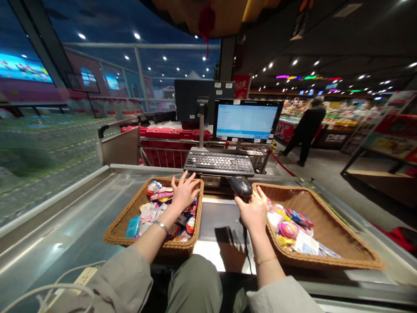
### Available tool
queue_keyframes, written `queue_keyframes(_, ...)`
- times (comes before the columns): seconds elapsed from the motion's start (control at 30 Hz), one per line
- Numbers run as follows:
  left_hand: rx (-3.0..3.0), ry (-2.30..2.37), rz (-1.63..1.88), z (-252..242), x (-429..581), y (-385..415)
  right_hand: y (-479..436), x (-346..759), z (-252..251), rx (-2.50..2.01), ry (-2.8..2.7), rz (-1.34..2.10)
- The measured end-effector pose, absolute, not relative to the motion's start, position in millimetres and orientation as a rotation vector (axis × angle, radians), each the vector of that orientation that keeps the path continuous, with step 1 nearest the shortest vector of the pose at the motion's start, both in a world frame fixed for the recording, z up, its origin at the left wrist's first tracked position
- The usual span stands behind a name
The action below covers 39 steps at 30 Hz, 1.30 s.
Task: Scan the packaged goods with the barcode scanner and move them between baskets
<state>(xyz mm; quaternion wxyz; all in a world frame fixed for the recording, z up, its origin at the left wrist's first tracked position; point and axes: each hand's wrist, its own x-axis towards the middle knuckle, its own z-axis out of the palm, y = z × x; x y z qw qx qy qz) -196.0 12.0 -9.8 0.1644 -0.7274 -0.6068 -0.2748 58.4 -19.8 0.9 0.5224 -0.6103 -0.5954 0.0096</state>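
Observation:
My left hand (185,192) hovers over the far right part of the left wicker basket (133,208), its fingers spread and nothing held in them. Small packaged goods fill that basket, among them a blue packet (133,227) and a round orange-and-white item (153,188). In my right hand (256,212) is a black barcode scanner (240,186), gripped by its handle, with a cord hanging below. Right beside that hand stands the right wicker basket (329,219). It holds fewer packages, gathered at its left side, including a pink round toy-like item (289,230).
Beyond the baskets are a black keyboard (218,162) and a lit monitor (246,121). A metal counter edge (58,208) runs along the left. A white power strip (83,278) with cables lies at lower left. A person (311,128) in dark clothes stands farther back.

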Motion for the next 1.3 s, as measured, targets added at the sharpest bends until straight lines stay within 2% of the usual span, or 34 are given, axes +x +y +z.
queue_keyframes(0.4,-2.089,-1.786,-0.599,-32,-258,21,-16,14,-6,-1.45,-1.544,0.147)
queue_keyframes(0.9,-2.338,-1.873,-0.103,-56,-264,18,-10,0,-17,-1.444,-1.593,0.155)
queue_keyframes(1.3,-2.408,-2.012,-0.123,-55,-260,19,-9,6,-20,-1.431,-1.587,0.125)
